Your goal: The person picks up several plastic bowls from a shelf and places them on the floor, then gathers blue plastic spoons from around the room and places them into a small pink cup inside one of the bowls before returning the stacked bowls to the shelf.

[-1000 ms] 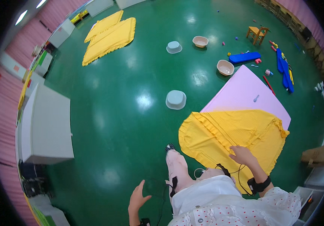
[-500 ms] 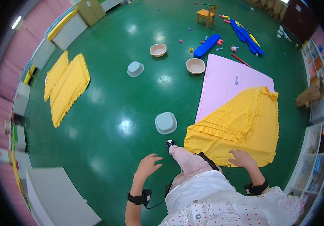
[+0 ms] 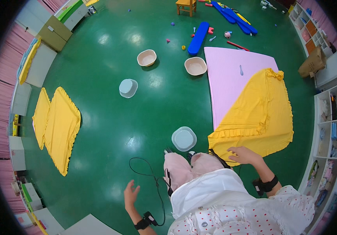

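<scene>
The yellow cloth (image 3: 274, 121) lies on the floor (image 3: 102, 74) in front of the person, to the right, over the near part of a pink mat (image 3: 227, 74). Its edge is frilly, and its top side runs on a slant, so the far left part of the mat shows. The right hand (image 3: 245, 155) is over the near edge of the cloth, with bent fingers and nothing in it; I cannot tell if it touches the cloth. The left hand (image 3: 131, 192) is out over the floor, well apart from the cloth, with its fingers spread and nothing in it. A small spoon (image 3: 241, 70) lies on the bare pink part. Just past the person's feet sits a pale blue tub (image 3: 184, 139), upside down. Farther off are another upside-down tub (image 3: 128, 88), two light pink bowls (image 3: 147, 57) (image 3: 196, 66), a long blue board (image 3: 198, 38) and a wooden chair (image 3: 186, 7). Two more yellow cloths (image 3: 62, 129) lie far left.
</scene>
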